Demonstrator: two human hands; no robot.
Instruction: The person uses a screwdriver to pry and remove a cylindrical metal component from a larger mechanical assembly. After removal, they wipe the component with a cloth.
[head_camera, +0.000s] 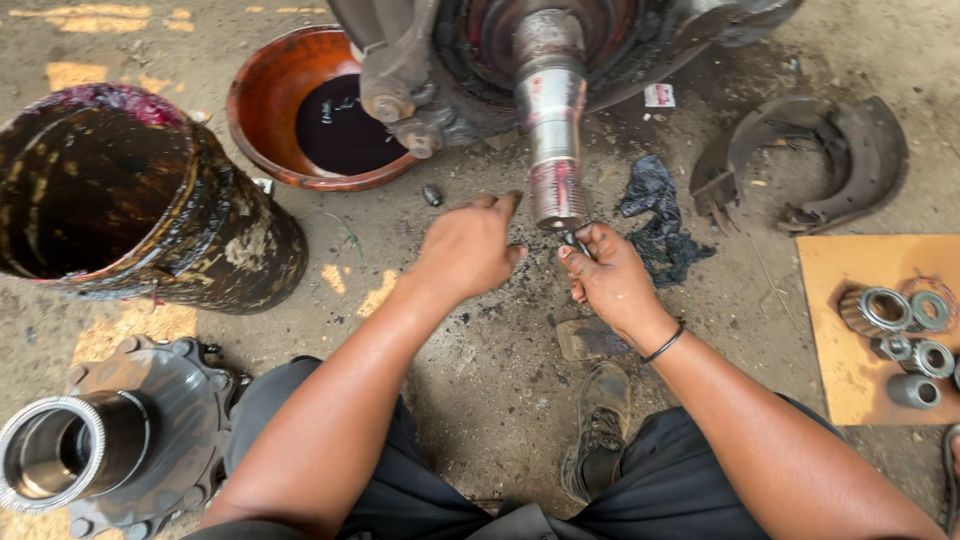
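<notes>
Steel axle spindle (552, 110) | right hand (612, 280) grip pinches small tool (573, 240) at tip | left hand (468, 245) loose, empty

Only one label-type item is showing: a small scrap (659, 95) lying flat on the ground just right of the axle spindle (553, 110), near the top of your view. It's roughly rectangular, white with a red patch, sitting a bit skewed on the dirty concrete. Print on it is too small to make out. No screens or signs are showing. Nearest thing to packaging is a flat sheet of brown cardboard (850, 265) lying at the right edge, being used as a mat with bearings (877, 310) sitting on it; plain, unmarked, rectangular.
</notes>
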